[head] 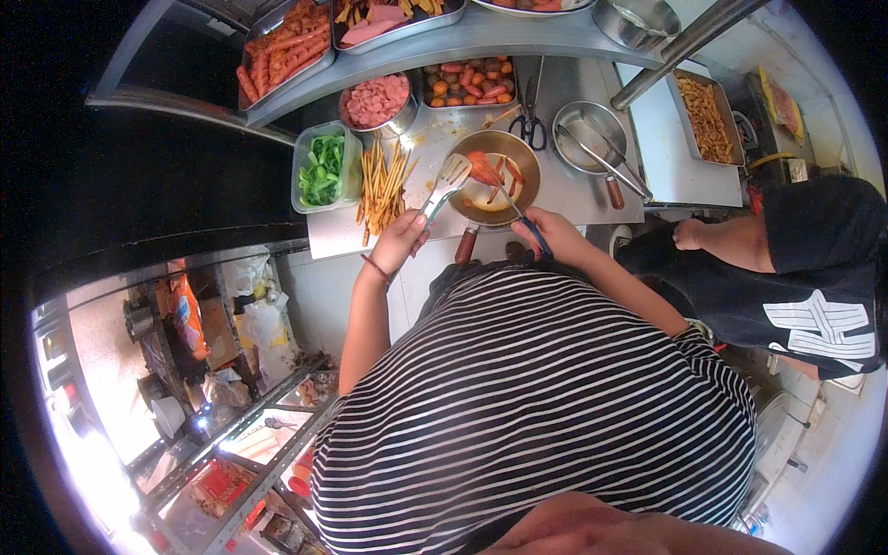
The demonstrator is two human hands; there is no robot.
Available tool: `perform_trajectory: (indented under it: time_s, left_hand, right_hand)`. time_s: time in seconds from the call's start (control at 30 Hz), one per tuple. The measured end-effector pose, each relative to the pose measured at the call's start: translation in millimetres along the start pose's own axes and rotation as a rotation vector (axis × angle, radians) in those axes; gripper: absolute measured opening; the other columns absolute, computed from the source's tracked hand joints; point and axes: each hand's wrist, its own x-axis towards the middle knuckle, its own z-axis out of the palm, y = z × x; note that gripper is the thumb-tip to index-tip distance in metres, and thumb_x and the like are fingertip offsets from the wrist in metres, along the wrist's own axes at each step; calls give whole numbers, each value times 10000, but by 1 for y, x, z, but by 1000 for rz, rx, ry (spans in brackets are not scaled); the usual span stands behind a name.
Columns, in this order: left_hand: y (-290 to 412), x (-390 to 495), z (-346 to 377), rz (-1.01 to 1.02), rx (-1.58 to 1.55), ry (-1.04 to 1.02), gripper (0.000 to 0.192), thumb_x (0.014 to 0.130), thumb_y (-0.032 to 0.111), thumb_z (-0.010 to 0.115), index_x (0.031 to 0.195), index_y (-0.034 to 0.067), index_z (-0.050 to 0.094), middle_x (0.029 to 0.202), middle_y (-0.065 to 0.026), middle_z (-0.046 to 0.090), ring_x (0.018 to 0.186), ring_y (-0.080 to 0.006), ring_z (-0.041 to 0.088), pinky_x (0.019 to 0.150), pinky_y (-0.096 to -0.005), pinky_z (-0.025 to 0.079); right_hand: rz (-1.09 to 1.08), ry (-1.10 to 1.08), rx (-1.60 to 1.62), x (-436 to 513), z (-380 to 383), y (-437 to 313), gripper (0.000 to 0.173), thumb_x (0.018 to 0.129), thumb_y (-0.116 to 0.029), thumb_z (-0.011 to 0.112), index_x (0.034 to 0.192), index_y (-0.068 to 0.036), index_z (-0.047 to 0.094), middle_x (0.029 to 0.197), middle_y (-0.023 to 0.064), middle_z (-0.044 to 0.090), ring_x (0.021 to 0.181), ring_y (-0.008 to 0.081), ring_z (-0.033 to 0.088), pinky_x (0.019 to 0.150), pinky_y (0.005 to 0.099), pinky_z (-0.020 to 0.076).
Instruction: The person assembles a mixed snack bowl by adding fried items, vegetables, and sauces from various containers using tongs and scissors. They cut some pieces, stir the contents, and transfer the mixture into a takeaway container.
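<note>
My left hand [404, 241] is closed around metal food tongs [448, 182] with a slotted end. At the tongs' tip an orange-red piece of food [483, 168], perhaps a scored sausage or meat, is held over a metal pan [534, 173]. My right hand [553, 234] grips scissors [533, 229], and their blades reach up to that piece. Several reddish cut strips [513, 170] lie in the pan. Its brown handle [467, 245] points towards me, between my hands. The tongs partly hide the pan's left rim.
Left stand wooden skewers or sticks [383, 184] and a plastic box of greens [321, 170]. Behind are a pot of pink slices [378, 102], a tray of sausages and balls [470, 82], and black-handled scissors [528, 132]. Another pan [590, 118] and a person [784, 263] are right. A metal shelf [444, 54] overhangs.
</note>
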Motion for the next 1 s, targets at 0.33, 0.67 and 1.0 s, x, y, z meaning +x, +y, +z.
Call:
perform_trajectory:
  time_s: [0.33, 0.67, 1.0]
  left_hand:
    - [-4, 4, -1, -1, 133, -63, 291, 1011, 318, 451, 950, 66, 586, 673, 40, 480, 558, -52, 431, 499, -201, 372]
    - [-8, 3, -1, -3, 135, -44, 297, 1014, 315, 444, 921, 71, 585, 657, 41, 482, 543, -52, 428, 495, -201, 372]
    - [-3, 1, -2, -36, 98, -65, 310, 1023, 309, 423, 1033, 58, 604, 711, 38, 464, 597, -53, 408, 527, -183, 353]
  right_hand:
    - [34, 48, 18, 6, 3, -9, 477, 916, -482, 585, 917, -5, 593, 599, 56, 569, 484, 156, 571, 468, 295, 452]
    - [36, 76, 80, 5, 6, -1, 488, 906, -486, 601, 878, 2, 593, 580, 54, 573, 464, 148, 575, 445, 287, 447]
    - [5, 85, 199, 4, 3, 16, 435, 926, -448, 588, 861, -19, 570, 571, 26, 546, 491, 132, 553, 483, 275, 442]
